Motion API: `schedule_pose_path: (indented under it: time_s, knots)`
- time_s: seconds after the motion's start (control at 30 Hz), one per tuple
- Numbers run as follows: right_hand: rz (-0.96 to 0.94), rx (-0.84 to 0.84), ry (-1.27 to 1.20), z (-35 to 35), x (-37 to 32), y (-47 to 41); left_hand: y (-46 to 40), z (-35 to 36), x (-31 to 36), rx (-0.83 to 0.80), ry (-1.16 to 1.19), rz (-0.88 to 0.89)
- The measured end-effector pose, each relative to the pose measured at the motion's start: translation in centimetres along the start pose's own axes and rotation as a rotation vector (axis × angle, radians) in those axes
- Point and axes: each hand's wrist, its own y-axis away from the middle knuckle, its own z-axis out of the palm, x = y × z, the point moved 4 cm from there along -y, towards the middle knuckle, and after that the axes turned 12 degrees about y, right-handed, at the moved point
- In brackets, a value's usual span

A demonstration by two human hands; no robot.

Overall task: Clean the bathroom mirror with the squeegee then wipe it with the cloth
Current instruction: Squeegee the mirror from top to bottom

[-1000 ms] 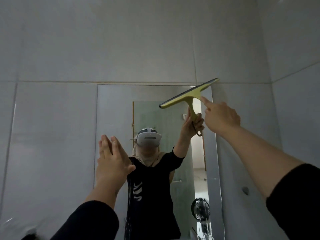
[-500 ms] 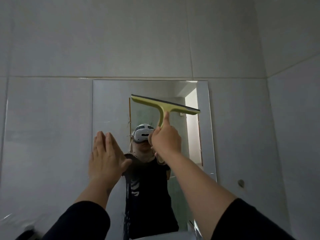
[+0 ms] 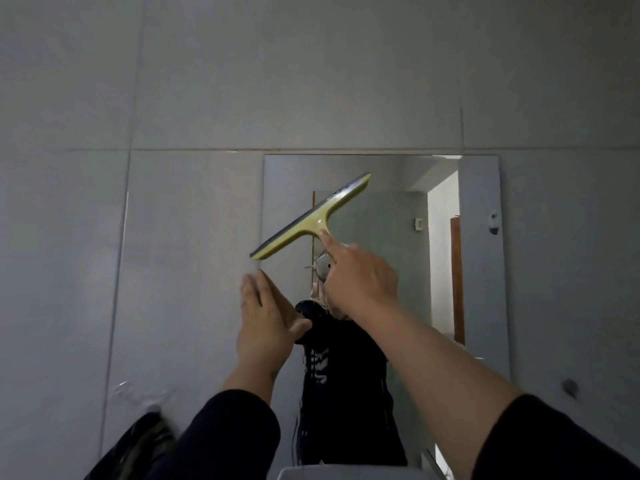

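Observation:
A rectangular mirror [image 3: 478,271] hangs on the grey tiled wall. My right hand [image 3: 360,275] grips the handle of a yellow-green squeegee [image 3: 311,216], index finger stretched along the handle. The blade is tilted, its left end low at the mirror's left edge, its right end high. My left hand [image 3: 263,320] is flat with fingers together, resting at the mirror's left edge just below the blade's lower end. No cloth is in view.
A dark item [image 3: 138,441] hangs from a wall hook [image 3: 152,408] at the lower left. A round wall fitting [image 3: 569,388] sits right of the mirror. A pale rim [image 3: 346,472] shows at the bottom centre. The mirror reflects a person and a doorway.
The squeegee has swept from the mirror's upper right across to its left side, and its blade now tilts left end down. The view has shifted left. My left hand stays flat.

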Motion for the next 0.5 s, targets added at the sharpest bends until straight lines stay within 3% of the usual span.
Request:
schedule_pose_path:
  time_s: [0.23,0.5]
  knots:
    - [0.023,-0.013,0.162,-2.6,5.8,0.4,-0.3,-0.1,0.1,-0.020,-0.008,-0.009]
    - [0.177,-0.074,0.143,-3.0,11.7,2.4,-0.5,0.1,0.0,-0.027,-0.022,-0.053]
